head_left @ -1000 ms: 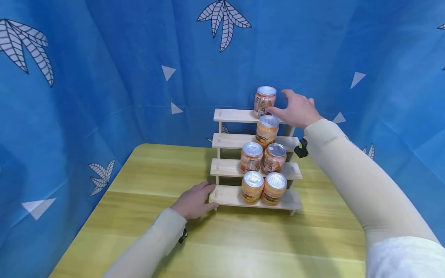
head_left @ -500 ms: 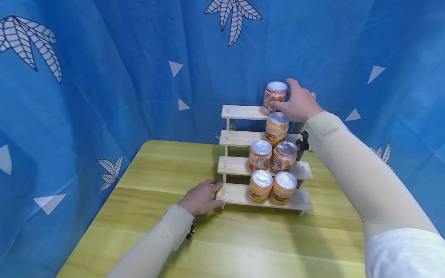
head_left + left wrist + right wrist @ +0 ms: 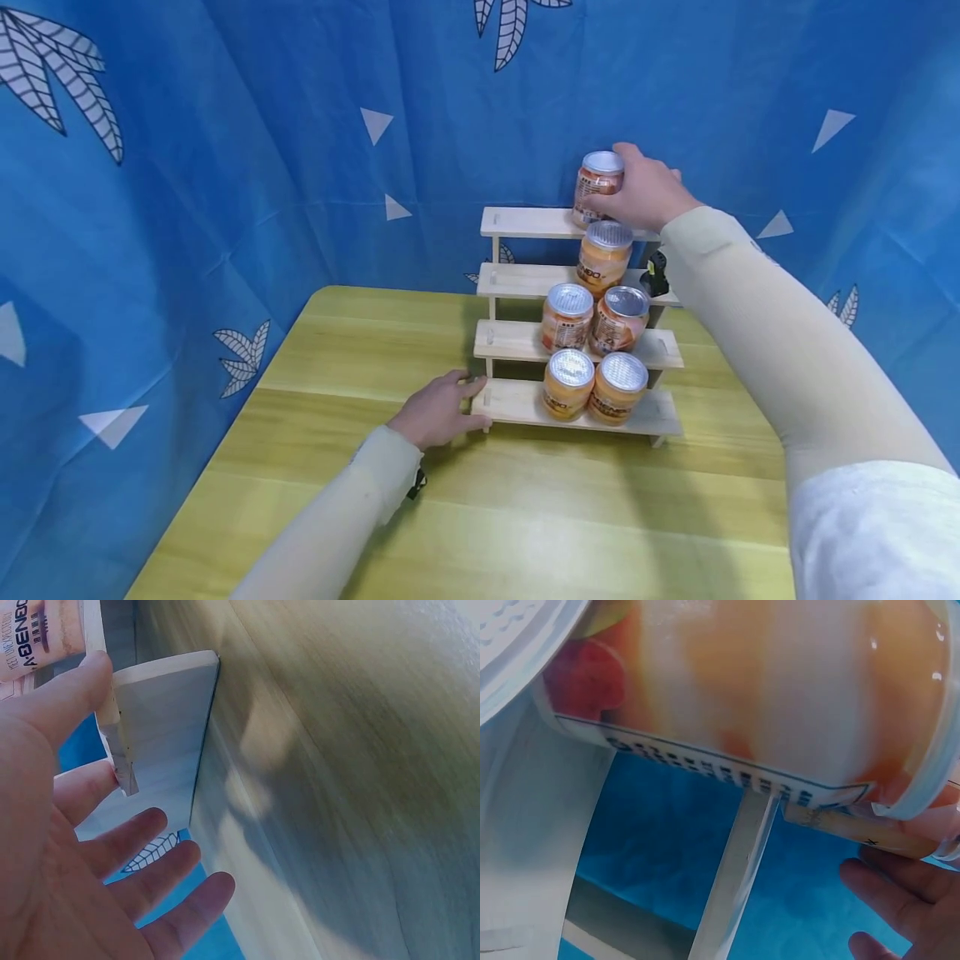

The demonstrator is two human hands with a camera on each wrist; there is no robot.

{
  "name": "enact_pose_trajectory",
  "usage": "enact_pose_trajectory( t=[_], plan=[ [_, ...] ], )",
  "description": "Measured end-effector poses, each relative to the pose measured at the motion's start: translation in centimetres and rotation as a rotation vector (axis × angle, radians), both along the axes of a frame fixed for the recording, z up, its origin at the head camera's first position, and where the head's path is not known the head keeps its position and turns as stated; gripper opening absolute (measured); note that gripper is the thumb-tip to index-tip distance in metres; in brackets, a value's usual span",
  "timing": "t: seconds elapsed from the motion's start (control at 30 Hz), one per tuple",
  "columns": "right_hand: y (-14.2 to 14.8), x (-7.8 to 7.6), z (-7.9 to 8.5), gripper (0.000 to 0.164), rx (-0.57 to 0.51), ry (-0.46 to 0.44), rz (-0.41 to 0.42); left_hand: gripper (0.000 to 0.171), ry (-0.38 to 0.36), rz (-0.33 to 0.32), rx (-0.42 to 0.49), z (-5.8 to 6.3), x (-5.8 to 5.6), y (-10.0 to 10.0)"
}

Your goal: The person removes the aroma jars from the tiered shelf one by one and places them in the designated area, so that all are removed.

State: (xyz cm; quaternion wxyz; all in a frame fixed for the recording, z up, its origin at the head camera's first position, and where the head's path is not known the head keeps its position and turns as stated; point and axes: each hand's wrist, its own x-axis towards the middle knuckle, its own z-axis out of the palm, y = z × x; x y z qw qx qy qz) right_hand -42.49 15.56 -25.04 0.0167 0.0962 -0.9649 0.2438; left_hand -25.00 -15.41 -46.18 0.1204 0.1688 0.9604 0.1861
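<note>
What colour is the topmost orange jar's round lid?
The round lid is silver, clearest in the head view.

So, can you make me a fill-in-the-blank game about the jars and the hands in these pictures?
The wooden stand has ____ jars on it.
The person's ____ hand touches one end of the bottom shelf.
The right hand holds the jar on the ____ shelf.
The cloth behind the stand is mostly ____.

Missing words: six; left; top; blue.
</note>
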Motion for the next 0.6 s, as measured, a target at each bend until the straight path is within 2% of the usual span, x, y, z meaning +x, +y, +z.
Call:
enact_pose_trajectory(
  t=[0.27,0.6],
  plan=[
    [0.03,-0.31,-0.2,0.105,0.015,-0.016,-0.001,0.079,-0.021,0.003,-0.008,0.11,0.16,0.27],
    [-0.26,-1.03,0.7,0.103,0.021,-0.044,-0.016,0.079,-0.008,0.004,-0.02,0.65,-0.06,0.22]
  ],
)
